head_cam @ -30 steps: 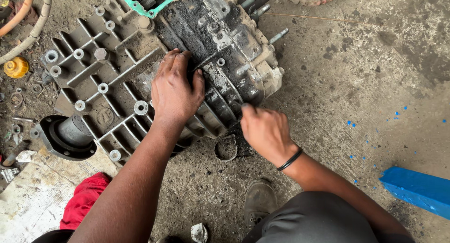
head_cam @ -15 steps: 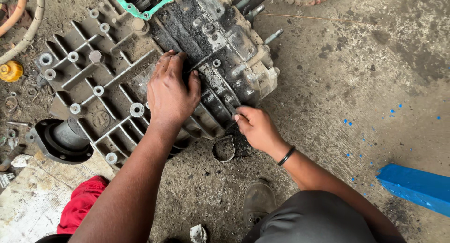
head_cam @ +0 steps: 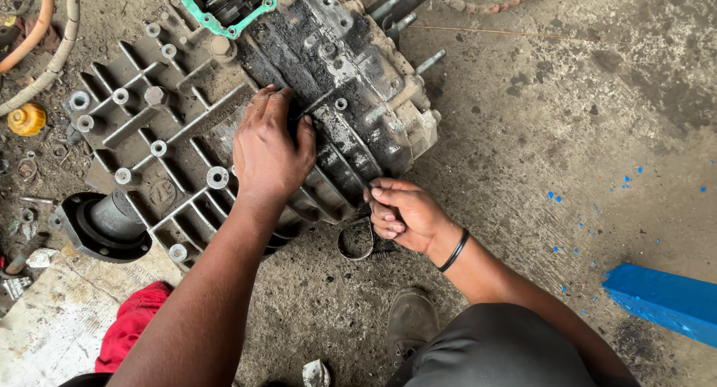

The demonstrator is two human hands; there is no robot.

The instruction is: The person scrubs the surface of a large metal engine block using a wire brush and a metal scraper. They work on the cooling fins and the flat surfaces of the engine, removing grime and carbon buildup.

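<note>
Head view: a greasy gearbox casing [head_cam: 224,126] is lying on the dirty concrete floor [head_cam: 567,133], ribbed side up. The left hand [head_cam: 270,150] is pressing flat on the casing's middle, fingers spread and gripping nothing. The right hand [head_cam: 403,214] is curling its fingers against the casing's lower edge (whether it is pinching anything there, I cannot tell). A metal ring [head_cam: 356,240] is sitting just beside that hand. A red rag [head_cam: 131,323] is lying near the left forearm, and a blue board [head_cam: 661,301] is resting well apart at right.
</note>
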